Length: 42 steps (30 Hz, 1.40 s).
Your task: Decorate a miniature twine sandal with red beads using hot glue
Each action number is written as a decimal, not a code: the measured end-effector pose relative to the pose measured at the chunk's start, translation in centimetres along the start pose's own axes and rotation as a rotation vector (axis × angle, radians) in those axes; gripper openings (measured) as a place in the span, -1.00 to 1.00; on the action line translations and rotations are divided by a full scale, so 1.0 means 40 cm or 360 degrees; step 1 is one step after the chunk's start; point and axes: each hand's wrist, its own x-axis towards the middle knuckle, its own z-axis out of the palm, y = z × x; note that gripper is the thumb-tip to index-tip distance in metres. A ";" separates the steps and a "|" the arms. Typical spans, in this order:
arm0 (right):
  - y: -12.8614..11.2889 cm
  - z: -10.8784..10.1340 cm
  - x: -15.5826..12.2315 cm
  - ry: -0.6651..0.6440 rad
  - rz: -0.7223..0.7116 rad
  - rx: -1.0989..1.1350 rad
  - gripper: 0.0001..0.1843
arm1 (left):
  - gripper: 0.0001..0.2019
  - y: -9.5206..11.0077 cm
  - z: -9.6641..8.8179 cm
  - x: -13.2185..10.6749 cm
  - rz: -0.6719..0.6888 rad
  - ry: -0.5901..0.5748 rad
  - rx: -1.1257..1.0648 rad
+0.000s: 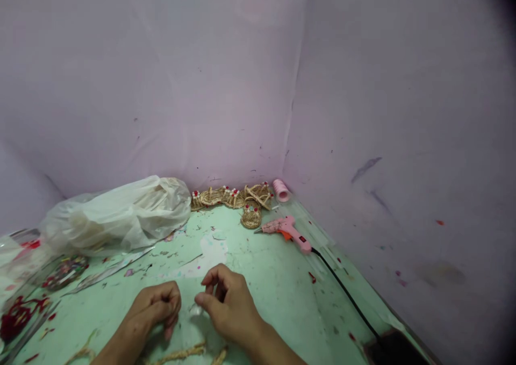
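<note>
We view a green tabletop (pixel 290 295). At its back left we note a plastic bag (pixel 121 214); a row of woven straw pieces (pixel 212 196) extends rightward from it. Centrally, we observe the right hand (pixel 234 303), thumb and index fingertips parted, and the left hand (pixel 155 306), fingers curled inward; we cannot tell whether it grips anything. We locate a pink glue gun (pixel 288 228) beyond the right hand, straw lengths (pixel 181 352) near both hands at the front, and a pink spool (pixel 281 191) beside the row's right end.

2 hnds (pixel 159 305) (pixel 233 303), 1 glue-gun (pixel 282 225), 1 spool (pixel 281 191)
</note>
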 end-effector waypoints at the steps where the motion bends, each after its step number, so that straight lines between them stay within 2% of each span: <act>1: 0.000 0.000 0.001 0.0001 0.0022 -0.0004 -0.84 | -0.80 -0.001 0.000 0.001 0.0000 0.0016 -0.0032; 5: 0.005 0.003 0.003 -0.0004 -0.0018 -0.0130 -0.97 | -0.61 0.001 0.010 0.004 -0.0025 0.0120 0.0020; 9: 0.009 0.000 0.000 -0.0093 -0.0148 -0.0244 -0.95 | -0.52 0.000 0.023 0.005 -0.0092 0.0162 0.0173; 16: -0.002 -0.003 -0.011 -0.0249 -0.0268 -0.0323 -0.88 | -0.55 -0.007 0.044 0.001 0.0022 0.0134 0.0319; 23: 0.011 0.001 -0.014 -0.0103 -0.0241 -0.0281 -0.85 | -0.61 -0.027 0.052 0.002 0.0051 0.0064 0.0110; 27: 0.014 0.000 -0.015 -0.0157 -0.0278 -0.0279 -0.81 | -0.65 -0.034 0.048 0.002 0.0015 0.0153 0.0163; 29: 0.009 0.003 -0.014 -0.0180 -0.0193 -0.0177 -0.81 | -0.68 -0.032 0.045 -0.003 0.0103 0.0214 0.0308; 33: -0.004 0.018 -0.008 -0.0261 0.0178 0.0305 -0.84 | -0.72 -0.027 0.044 -0.023 0.0596 0.0379 0.0772; 36: -0.006 0.028 -0.005 -0.0276 0.0293 0.0598 -0.87 | -0.78 -0.028 0.048 -0.033 0.0864 0.0512 0.0990; 38: -0.003 0.031 -0.003 -0.0268 0.0304 0.0695 -0.84 | -0.81 -0.028 0.047 -0.031 0.0885 0.0505 0.1047; 42: 0.004 0.027 0.002 -0.0281 0.0295 0.0736 -0.76 | -0.76 -0.022 0.041 -0.017 0.0673 0.0596 0.1074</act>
